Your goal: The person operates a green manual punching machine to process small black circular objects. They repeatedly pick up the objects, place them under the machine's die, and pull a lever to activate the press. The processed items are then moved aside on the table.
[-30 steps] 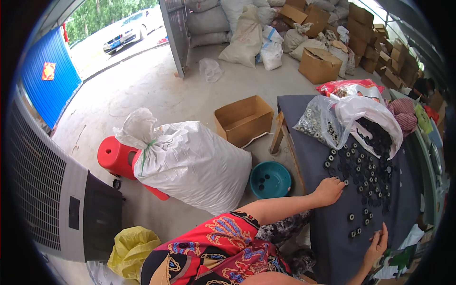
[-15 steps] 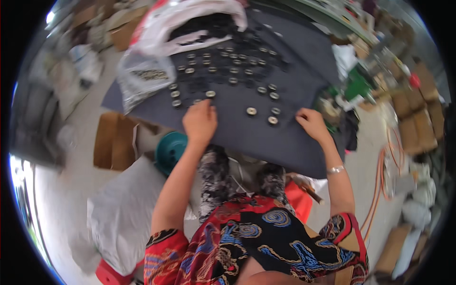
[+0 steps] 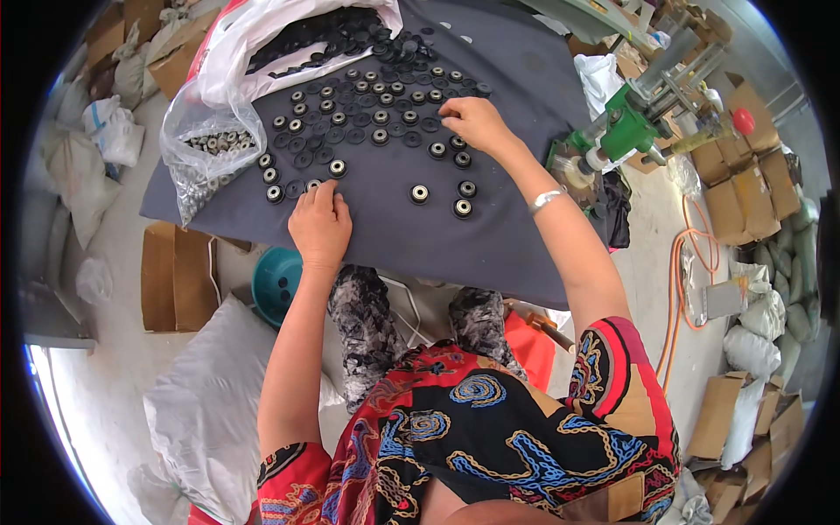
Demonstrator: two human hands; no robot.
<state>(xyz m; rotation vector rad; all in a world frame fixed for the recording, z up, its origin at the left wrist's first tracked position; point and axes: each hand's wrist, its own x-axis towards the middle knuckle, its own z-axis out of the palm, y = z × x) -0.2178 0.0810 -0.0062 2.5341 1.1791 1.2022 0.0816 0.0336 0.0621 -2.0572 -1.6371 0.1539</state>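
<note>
My left hand is at the near left of the dark cloth-covered table. Its bent fingertips are closed on a black ring with a metal bearing, partly hidden by them. Another ring with a bearing lies just beyond. My right hand reaches over the far right part of the spread, thumb and fingers pinched together near several flat black rings. Whatever it holds, if anything, is hidden. Several rings with bearings lie about, one alone between my hands.
A clear bag of metal bearings rests at the table's left. Behind it a white sack spills black rings. A green hand press stands at the right edge. Below are a teal basin, a cardboard box and an orange hose.
My right hand has moved from the table's right side to the far side, over the black rings. My left hand stays at the ring by its fingertips. The view has shifted and sharpened.
</note>
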